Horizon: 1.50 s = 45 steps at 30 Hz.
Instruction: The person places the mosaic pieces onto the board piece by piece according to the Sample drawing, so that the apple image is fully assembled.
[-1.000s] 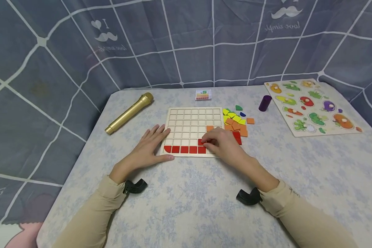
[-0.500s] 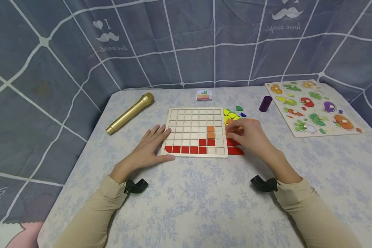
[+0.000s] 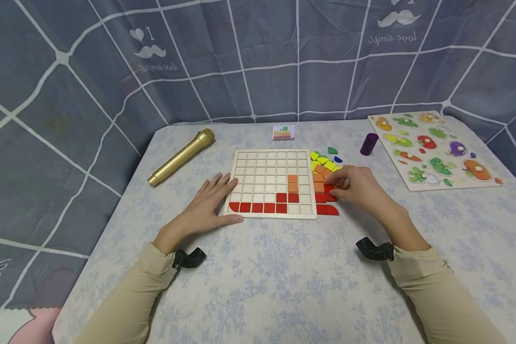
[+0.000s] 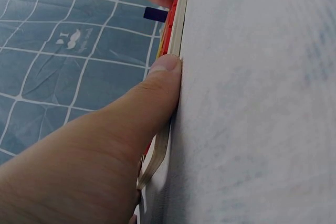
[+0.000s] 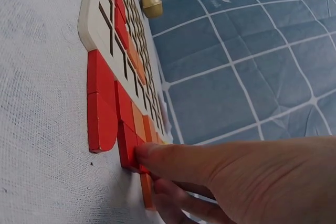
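Observation:
My left hand point(image 3: 203, 205) lies with spread fingers on the left edge of a pale wooden grid board point(image 3: 260, 170); its thumb point(image 4: 167, 65) touches the near edge. Red tiles point(image 3: 257, 208), one with a rounded corner, fill part of the board's front row. Two more red squares and two orange squares point(image 3: 292, 183) sit in cells above. Right of the board, my right hand point(image 3: 361, 188) pinches a red square tile point(image 3: 329, 188) at the heap of loose tiles, thumb and forefinger at its edges. The other fingers curl beneath the palm in the right wrist view.
Orange tiles point(image 3: 318, 177) and yellow tiles point(image 3: 316, 156) lie beside the board, with green and blue pieces behind. A small picture card point(image 3: 283, 133) stands at the back. Around are a gold microphone point(image 3: 180, 157), a purple cylinder point(image 3: 369, 144) and a vegetable puzzle board point(image 3: 438, 143).
My right hand has moved from the board right to the loose tiles, then slightly further right. A red and an orange square uncovered on the board show now. My left hand stays put.

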### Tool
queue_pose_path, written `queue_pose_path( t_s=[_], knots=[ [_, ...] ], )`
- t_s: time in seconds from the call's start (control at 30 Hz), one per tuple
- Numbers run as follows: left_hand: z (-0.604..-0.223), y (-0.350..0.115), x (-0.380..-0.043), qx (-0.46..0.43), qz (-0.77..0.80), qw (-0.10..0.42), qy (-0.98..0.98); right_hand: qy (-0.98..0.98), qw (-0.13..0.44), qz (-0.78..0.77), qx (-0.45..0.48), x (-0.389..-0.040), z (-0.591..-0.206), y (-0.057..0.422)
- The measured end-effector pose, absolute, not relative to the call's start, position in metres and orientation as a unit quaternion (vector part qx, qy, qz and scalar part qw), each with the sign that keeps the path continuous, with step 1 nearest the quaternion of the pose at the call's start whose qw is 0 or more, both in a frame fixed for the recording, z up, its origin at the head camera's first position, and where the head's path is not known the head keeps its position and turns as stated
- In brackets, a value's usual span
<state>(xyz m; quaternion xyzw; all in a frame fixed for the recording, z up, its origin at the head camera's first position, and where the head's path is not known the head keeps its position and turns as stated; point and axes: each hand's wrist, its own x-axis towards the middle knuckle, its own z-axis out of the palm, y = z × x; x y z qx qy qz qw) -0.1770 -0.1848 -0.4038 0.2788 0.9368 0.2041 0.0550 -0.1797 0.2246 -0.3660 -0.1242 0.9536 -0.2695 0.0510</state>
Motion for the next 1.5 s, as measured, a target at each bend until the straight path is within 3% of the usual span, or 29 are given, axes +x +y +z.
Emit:
queue_pose_path(
  t_s=[0.5,0.8,1.5],
  knots=[
    [-0.404,-0.185,-0.178,0.278,0.204,0.055,0.937,0.947,0.059,-0.303,-0.089,-0.18,-0.367,0.228],
    [-0.401,-0.187,-0.178,0.279,0.204,0.056,0.937,0.932,-0.01,-0.351,-0.092,-0.178,-0.363,0.226],
    [-0.403,-0.187,-0.18,0.281,0.209,0.058,0.935,0.891,0.0,-0.421,-0.167,-0.184,-0.376,0.12]
  ],
)
